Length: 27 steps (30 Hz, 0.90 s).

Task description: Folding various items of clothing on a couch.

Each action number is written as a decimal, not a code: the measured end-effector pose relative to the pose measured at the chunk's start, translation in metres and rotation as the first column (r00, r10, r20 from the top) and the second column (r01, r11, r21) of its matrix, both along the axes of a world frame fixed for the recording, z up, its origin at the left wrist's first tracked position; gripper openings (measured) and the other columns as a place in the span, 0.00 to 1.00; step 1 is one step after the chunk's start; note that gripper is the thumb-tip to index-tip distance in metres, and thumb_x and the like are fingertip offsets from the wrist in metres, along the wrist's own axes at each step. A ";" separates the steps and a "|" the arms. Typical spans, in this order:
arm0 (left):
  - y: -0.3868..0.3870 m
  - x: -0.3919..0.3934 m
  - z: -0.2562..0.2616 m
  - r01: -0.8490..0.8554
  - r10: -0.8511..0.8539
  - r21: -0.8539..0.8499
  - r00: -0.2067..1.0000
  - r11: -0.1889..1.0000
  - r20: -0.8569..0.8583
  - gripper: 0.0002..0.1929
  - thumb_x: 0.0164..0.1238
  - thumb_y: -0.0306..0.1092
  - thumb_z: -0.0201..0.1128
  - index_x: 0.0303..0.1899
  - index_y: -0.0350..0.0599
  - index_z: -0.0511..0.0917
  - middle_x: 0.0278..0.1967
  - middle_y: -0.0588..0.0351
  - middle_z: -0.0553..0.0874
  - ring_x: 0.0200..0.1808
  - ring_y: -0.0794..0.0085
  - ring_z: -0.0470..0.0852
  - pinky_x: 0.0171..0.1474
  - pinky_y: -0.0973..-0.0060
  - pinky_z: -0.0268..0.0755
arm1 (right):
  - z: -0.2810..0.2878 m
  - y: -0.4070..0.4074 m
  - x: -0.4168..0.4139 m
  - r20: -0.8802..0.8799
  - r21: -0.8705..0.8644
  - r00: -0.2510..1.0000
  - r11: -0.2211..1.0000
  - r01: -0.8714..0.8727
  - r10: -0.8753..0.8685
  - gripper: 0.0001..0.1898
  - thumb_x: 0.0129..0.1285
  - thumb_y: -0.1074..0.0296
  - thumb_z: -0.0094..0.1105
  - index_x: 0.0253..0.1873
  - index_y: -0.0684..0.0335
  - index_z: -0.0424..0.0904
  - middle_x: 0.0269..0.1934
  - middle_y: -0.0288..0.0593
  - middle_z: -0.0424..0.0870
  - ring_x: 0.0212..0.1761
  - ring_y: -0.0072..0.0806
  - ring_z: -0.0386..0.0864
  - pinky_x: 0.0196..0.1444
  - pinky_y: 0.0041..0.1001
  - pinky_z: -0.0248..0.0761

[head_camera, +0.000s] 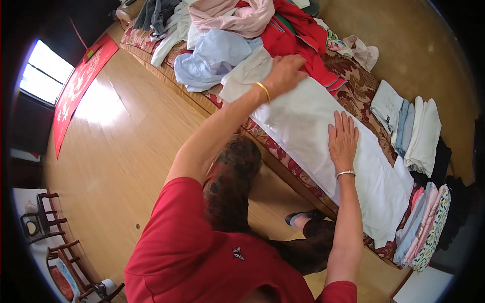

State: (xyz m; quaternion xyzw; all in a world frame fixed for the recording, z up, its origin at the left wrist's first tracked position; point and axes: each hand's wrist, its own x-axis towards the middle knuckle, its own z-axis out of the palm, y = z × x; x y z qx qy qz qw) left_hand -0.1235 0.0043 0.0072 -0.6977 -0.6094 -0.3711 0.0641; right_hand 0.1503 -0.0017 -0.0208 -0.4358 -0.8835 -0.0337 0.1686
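A long white garment (303,128), its exact kind unclear, lies lengthwise along a patterned sofa seat. Toward its far end, my left hand (285,77), with a gold bangle at the wrist, rests on the cloth with its fingers stretched toward the red clothing (299,45). That hand is slightly blurred. Lower down, my right hand (344,141) presses flat on the white fabric with fingers a little apart and a silver bangle on the wrist. Some creases show near the left hand. Neither hand appears to grip anything.
Rumpled clothes, including a light blue garment (216,57) and a pink one (235,17), heap at the far end. Folded white and blue clothes (413,128) stand against the backrest. Another folded stack (422,227) sits at the right end. Wooden chairs (57,223) are at left.
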 end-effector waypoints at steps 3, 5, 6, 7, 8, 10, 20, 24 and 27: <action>-0.039 0.056 -0.002 0.223 -0.189 0.182 0.964 0.958 -0.186 0.25 0.62 0.43 0.61 0.58 0.39 0.71 0.59 0.43 0.73 0.61 0.52 0.71 0.62 0.56 0.61 | -0.002 0.001 0.003 0.069 -0.006 0.997 0.999 0.035 -0.034 0.24 0.71 0.54 0.43 0.69 0.52 0.62 0.69 0.42 0.63 0.72 0.42 0.56 0.72 0.46 0.45; -0.068 0.095 -0.012 0.400 -0.343 0.164 0.893 0.902 -0.293 0.30 0.62 0.47 0.61 0.61 0.37 0.68 0.62 0.41 0.70 0.66 0.52 0.66 0.67 0.55 0.56 | -0.002 0.001 0.002 0.158 0.036 0.986 0.998 0.044 -0.049 0.25 0.71 0.53 0.40 0.70 0.52 0.61 0.70 0.42 0.62 0.72 0.43 0.56 0.72 0.45 0.46; -0.076 0.103 -0.016 0.383 -0.323 0.191 0.904 0.904 -0.281 0.30 0.62 0.47 0.61 0.61 0.37 0.68 0.62 0.41 0.70 0.66 0.52 0.66 0.67 0.55 0.56 | -0.001 0.000 0.004 0.130 0.088 0.991 0.996 -0.027 0.016 0.25 0.72 0.52 0.37 0.70 0.52 0.60 0.70 0.42 0.61 0.72 0.43 0.55 0.71 0.45 0.46; -0.080 0.107 -0.021 0.445 -0.435 0.000 0.874 0.895 -0.216 0.30 0.63 0.48 0.60 0.61 0.38 0.67 0.63 0.42 0.69 0.67 0.53 0.65 0.68 0.54 0.55 | -0.002 0.000 0.002 0.118 0.075 0.991 0.995 -0.065 0.055 0.25 0.72 0.52 0.37 0.70 0.52 0.60 0.70 0.42 0.61 0.72 0.43 0.55 0.71 0.45 0.46; -0.082 0.106 -0.025 0.539 -0.549 -0.107 0.827 0.836 -0.122 0.31 0.63 0.49 0.60 0.61 0.38 0.67 0.64 0.42 0.68 0.68 0.53 0.64 0.68 0.53 0.54 | -0.001 0.000 0.002 0.104 0.041 0.994 0.999 -0.025 0.021 0.25 0.73 0.52 0.37 0.70 0.52 0.61 0.70 0.42 0.61 0.72 0.43 0.55 0.71 0.45 0.46; -0.071 0.071 -0.028 0.481 -0.492 -0.106 0.859 0.871 -0.145 0.31 0.63 0.49 0.60 0.62 0.39 0.67 0.65 0.42 0.67 0.69 0.54 0.62 0.69 0.52 0.53 | -0.002 0.002 0.001 0.068 -0.002 0.997 1.000 0.031 -0.030 0.25 0.73 0.51 0.36 0.70 0.52 0.60 0.70 0.43 0.61 0.72 0.44 0.56 0.71 0.45 0.46; -0.041 -0.053 -0.030 -0.011 -0.020 -0.163 0.981 0.987 -0.192 0.24 0.73 0.41 0.46 0.66 0.43 0.64 0.68 0.50 0.65 0.71 0.59 0.59 0.70 0.63 0.52 | 0.001 0.000 0.000 0.038 -0.029 0.999 1.000 0.002 -0.001 0.26 0.73 0.50 0.36 0.71 0.52 0.60 0.70 0.43 0.61 0.72 0.44 0.55 0.72 0.45 0.44; -0.038 -0.059 -0.035 0.041 -0.035 0.040 0.991 0.998 -0.132 0.20 0.66 0.28 0.47 0.60 0.41 0.70 0.62 0.48 0.72 0.67 0.58 0.65 0.68 0.63 0.57 | 0.000 0.001 0.002 0.023 -0.044 1.000 0.999 0.012 -0.011 0.26 0.73 0.50 0.36 0.70 0.54 0.61 0.70 0.44 0.61 0.73 0.44 0.55 0.72 0.45 0.44; -0.039 -0.062 -0.040 0.053 -0.057 0.212 0.998 0.976 0.011 0.24 0.54 0.15 0.48 0.56 0.41 0.72 0.57 0.48 0.75 0.62 0.55 0.70 0.65 0.63 0.61 | -0.004 0.005 0.003 -0.041 -0.051 0.998 0.998 0.046 -0.048 0.26 0.72 0.51 0.36 0.69 0.56 0.63 0.70 0.44 0.63 0.73 0.43 0.55 0.72 0.43 0.45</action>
